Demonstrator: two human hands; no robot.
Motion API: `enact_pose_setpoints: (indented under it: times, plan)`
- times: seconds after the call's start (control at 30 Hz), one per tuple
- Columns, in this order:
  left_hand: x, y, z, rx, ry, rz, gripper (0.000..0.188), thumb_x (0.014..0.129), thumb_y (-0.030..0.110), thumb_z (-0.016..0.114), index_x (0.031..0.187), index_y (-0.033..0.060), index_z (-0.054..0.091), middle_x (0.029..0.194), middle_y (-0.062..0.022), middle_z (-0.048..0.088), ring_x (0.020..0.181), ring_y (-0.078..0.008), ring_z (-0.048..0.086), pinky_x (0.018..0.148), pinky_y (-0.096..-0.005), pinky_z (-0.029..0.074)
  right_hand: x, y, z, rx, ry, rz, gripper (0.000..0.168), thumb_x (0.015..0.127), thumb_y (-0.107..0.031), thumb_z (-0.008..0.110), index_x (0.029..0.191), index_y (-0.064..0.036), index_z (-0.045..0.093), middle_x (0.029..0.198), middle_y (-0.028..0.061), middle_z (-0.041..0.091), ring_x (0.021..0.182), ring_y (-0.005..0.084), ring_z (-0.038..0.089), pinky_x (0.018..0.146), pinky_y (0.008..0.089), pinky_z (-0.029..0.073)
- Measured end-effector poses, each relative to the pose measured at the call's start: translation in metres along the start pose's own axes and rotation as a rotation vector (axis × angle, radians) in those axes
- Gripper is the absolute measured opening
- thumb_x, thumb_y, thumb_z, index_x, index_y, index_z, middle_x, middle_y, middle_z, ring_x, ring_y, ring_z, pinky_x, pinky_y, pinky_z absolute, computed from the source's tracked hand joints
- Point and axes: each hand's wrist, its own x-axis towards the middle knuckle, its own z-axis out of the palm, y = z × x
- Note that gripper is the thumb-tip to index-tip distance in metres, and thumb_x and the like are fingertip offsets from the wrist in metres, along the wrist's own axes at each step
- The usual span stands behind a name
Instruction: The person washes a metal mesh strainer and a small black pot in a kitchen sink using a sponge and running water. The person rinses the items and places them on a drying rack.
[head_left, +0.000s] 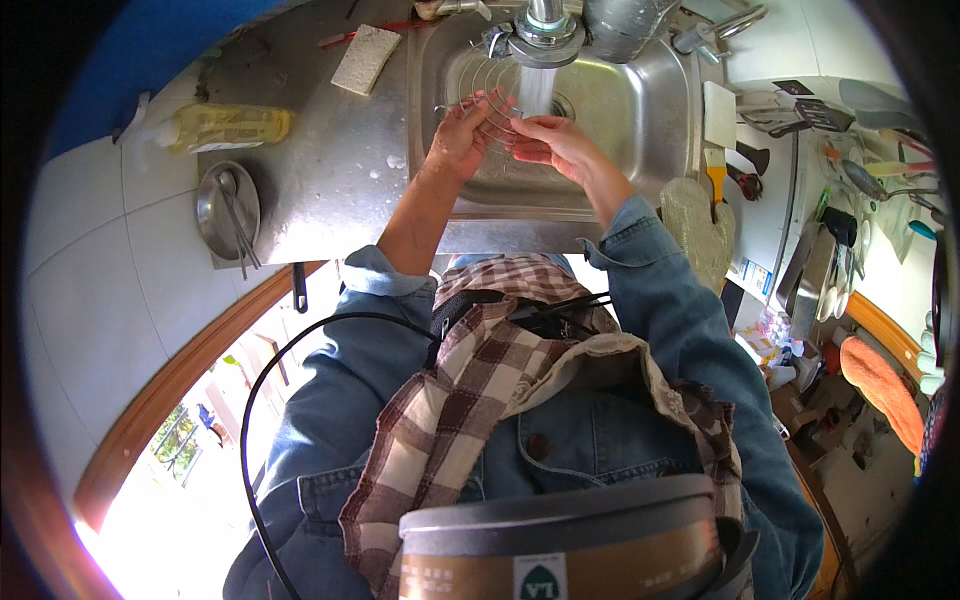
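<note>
Over a stainless steel sink (667, 150), both hands hold a round wire rack (469, 73) made of concentric metal rings. My left hand (466, 135) grips it from the left, with fingers behind the wires. On the right side, my right hand (551, 142) pinches the rack between thumb and fingers. Water (537, 90) pours from the faucet (546, 34) just beside the rack and the fingertips. The drain lies partly hidden behind the stream.
Left on the steel counter (330, 172) are a sponge (366, 60), a bottle of yellow liquid (229, 126) and a metal bowl (217, 232) with utensils. An oven mitt (694, 225), a yellow-handled brush (716, 176) and hanging utensils (821, 112) are at right. A dark pot (628, 26) stands behind the sink.
</note>
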Motion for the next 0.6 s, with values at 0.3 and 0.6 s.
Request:
enact_pose_setpoints:
  times: [0.3,0.6]
  plan:
    - [-0.008,-0.006,-0.001,-0.089,0.072,0.029,0.020,0.094,0.016,0.043,0.106,0.0038,0.052,0.117,-0.0129,0.056,0.108,-0.0257,0.054,0.087,-0.0376,0.049,-0.006,-0.002,-0.020,-0.008,0.007,-0.183,0.033,0.092,-0.024,0.048,0.112,0.002,0.051,0.104,0.0176,0.061,0.094,0.0240,0.061,0.080,0.0333,0.052]
    - [-0.044,-0.012,0.014,0.170,-0.051,-0.244,0.031,0.093,0.015,0.044,0.121,0.0007,0.044,0.116,-0.0117,0.056,0.105,-0.0213,0.056,0.090,-0.0359,0.047,0.037,-0.003,-0.013,0.644,-0.082,-0.166,0.043,0.093,-0.028,0.044,0.122,0.003,0.041,0.114,0.0193,0.055,0.101,0.0291,0.058,0.089,0.0412,0.048]
